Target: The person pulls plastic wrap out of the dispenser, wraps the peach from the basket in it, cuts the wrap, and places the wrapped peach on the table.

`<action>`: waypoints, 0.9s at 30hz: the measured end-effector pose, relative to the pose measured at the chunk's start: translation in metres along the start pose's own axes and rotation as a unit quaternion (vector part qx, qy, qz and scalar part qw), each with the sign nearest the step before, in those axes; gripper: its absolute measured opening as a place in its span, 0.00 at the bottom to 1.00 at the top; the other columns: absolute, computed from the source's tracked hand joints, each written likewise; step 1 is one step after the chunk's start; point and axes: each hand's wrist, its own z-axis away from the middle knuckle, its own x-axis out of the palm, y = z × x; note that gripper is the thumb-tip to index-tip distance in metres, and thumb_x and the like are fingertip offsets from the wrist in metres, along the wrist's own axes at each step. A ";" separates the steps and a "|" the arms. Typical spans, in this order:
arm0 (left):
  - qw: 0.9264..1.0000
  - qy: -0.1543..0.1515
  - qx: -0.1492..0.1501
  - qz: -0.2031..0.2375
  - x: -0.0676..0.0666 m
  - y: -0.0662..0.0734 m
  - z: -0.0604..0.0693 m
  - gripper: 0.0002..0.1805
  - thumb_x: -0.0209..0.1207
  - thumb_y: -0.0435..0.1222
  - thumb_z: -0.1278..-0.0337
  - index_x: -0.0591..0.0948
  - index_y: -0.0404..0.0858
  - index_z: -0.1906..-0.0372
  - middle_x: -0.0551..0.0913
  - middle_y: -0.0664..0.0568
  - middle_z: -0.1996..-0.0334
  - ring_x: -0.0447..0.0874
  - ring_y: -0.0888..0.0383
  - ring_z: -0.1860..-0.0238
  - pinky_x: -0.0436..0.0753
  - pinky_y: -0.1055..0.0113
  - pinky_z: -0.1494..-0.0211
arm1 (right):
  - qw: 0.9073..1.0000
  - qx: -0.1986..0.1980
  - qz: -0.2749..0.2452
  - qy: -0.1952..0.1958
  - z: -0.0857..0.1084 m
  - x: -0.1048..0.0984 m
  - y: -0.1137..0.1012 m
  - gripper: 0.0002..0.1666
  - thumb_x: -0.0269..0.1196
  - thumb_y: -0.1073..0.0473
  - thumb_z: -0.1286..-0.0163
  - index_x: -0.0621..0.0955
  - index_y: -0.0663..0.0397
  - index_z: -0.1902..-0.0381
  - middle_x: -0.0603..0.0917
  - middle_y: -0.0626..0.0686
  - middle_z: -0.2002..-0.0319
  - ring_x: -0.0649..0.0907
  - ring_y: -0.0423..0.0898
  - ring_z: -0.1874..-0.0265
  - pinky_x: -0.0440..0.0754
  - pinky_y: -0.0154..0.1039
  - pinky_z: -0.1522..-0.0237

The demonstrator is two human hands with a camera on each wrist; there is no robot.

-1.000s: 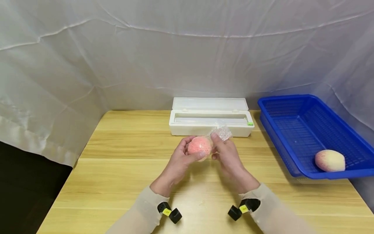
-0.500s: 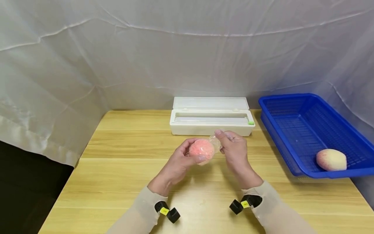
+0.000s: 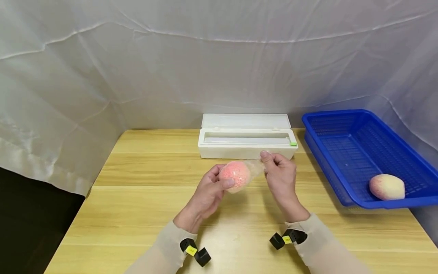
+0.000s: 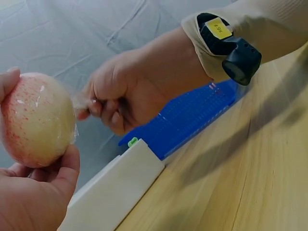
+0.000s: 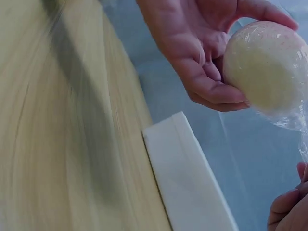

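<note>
A pink and cream peach [image 3: 236,175], covered in clear cling film, is held above the table by my left hand [image 3: 208,186], with the thumb across its near side. Gathered film [image 3: 254,167] stretches from the peach's right side to my right hand [image 3: 281,177], which pinches its end between thumb and curled fingers. In the left wrist view the film lies tight and shiny over the peach [image 4: 41,120]. The right wrist view shows the peach [image 5: 264,67] between the left thumb and fingers, with the film drawn into a narrow tail [image 5: 303,144].
Behind the hands stands a white cling film box [image 3: 248,152], its lid raised, with a green slider at the right end. To the right is a blue plastic basket [image 3: 328,171] with another peach [image 3: 386,187] inside. A pale curtain [image 3: 239,76] encloses the wooden table [image 3: 143,213].
My right hand has moved right, away from the peach, and the bunched film has been drawn out into a tail. My left hand keeps hold of the peach in nearly the same place.
</note>
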 end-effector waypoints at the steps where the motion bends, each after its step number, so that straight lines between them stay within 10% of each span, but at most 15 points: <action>1: 1.000 -0.004 0.002 0.002 0.001 0.001 0.000 0.25 0.64 0.28 0.46 0.75 0.39 0.41 0.81 0.52 0.47 0.82 0.62 0.51 0.84 0.73 0.46 | 0.999 0.028 -0.022 -0.004 0.000 0.002 0.001 0.24 0.69 0.52 0.25 0.84 0.65 0.76 0.77 0.43 0.87 0.71 0.36 0.87 0.69 0.29 0.84; 11: 0.994 -0.101 0.026 0.020 0.002 0.001 -0.001 0.29 0.71 0.36 0.43 0.76 0.40 0.36 0.79 0.51 0.41 0.79 0.60 0.45 0.84 0.71 0.43 | 0.954 0.221 -0.197 -0.051 0.018 0.022 0.003 0.18 0.66 0.55 0.22 0.87 0.56 0.73 0.86 0.48 0.74 0.81 0.37 0.77 0.83 0.29 0.74; 27: 0.976 -0.212 0.035 -0.022 -0.012 0.001 -0.005 0.45 0.79 0.46 0.46 0.70 0.39 0.26 0.76 0.54 0.33 0.74 0.58 0.33 0.78 0.67 0.30 | 0.924 0.252 -0.248 -0.144 0.033 0.024 -0.004 0.17 0.58 0.57 0.17 0.84 0.51 0.69 0.82 0.48 0.63 0.80 0.40 0.61 0.84 0.29 0.63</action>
